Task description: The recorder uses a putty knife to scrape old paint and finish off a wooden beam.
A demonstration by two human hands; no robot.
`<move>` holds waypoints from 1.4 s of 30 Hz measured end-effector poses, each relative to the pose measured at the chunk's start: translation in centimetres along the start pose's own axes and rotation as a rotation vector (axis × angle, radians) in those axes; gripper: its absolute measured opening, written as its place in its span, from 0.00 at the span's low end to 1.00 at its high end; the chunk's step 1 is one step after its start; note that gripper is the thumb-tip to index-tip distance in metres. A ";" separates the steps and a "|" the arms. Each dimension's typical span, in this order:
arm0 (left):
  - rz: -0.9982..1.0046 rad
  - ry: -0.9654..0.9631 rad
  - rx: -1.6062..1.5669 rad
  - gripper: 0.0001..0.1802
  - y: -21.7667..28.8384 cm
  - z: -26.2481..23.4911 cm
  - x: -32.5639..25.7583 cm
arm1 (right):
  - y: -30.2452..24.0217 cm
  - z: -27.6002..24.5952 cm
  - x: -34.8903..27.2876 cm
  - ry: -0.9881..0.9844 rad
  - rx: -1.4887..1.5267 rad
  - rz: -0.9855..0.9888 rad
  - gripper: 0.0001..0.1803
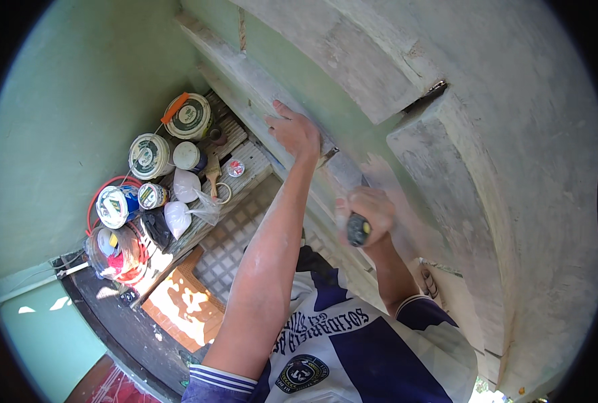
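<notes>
Scraper tool (358,227) with a dark handle sits in the right hand (369,211). The fingers are curled tight around the handle, and the handle end points back at the person. The blade end goes up toward the grey wall (446,174), but it is mostly hidden behind the hand, so it may be a putty knife or a scraper; I cannot tell which. The wall looks patchy, with pale grey filler smeared over it.

The left hand (293,129) is higher up, with the arm stretched out long. It lies flat with its fingers spread on a grey ledge (245,80) that runs along the green wall (77,114). It holds nothing. The two hands are apart, the left one up and to the left of the right one.

Far below, on the left, is a wooden slat platform (248,161). Round paint tubs (189,116) with lids stand on it in a bunch. One tub has an orange-handled tool (174,107) lying on its lid. Just beside the tubs lie white plastic bags (178,216) full of powder and a small paintbrush (213,172). A red hose (104,188) loops around a clear bucket (110,252) at the bottom of the bunch. Under all this is a brown tiled floor (178,309) with sun spots on it.

The person wears a white and dark blue shirt (353,349).
</notes>
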State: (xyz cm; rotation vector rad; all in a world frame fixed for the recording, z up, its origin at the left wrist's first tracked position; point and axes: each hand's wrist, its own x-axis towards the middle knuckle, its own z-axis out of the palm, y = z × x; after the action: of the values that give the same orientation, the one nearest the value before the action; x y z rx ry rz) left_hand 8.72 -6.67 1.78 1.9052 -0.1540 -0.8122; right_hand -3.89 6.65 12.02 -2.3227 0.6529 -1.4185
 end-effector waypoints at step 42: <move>0.028 0.024 -0.013 0.46 -0.2 0.0 -0.3 | 1.0 1.1 -1.5 -0.112 -0.060 -0.048 0.17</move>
State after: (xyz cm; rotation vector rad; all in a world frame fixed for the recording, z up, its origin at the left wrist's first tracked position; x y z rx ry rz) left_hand 8.48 -6.46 1.74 1.8953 -0.1599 -0.7699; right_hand -3.74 6.73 9.92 -2.4592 0.6188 -1.2950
